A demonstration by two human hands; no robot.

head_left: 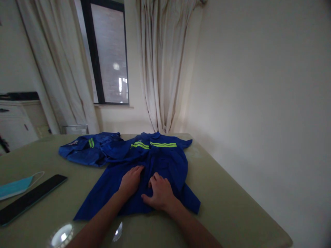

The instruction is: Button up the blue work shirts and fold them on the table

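A blue work shirt (165, 163) with yellow-green striped bands across its chest lies on the table, its collar towards the window. My left hand (131, 179) rests on the shirt's front, left of the middle, with its fingers stretched forward on the cloth. Just to the right, my right hand (160, 191) touches the lower front, fingers slightly bent and thumb held apart. Wrinkles run through the cloth between and beyond both hands. Another blue garment (82, 150) with a short yellow-green band lies bunched at the left, against the shirt's left side.
The table (222, 199) has a long dark flat object (33, 198) and a light-blue face mask (17, 187) at its left. A wall (258, 103) runs along the right edge. Curtains (165, 69) and a window (111, 51) are behind; a white cabinet (18, 120) stands far left.
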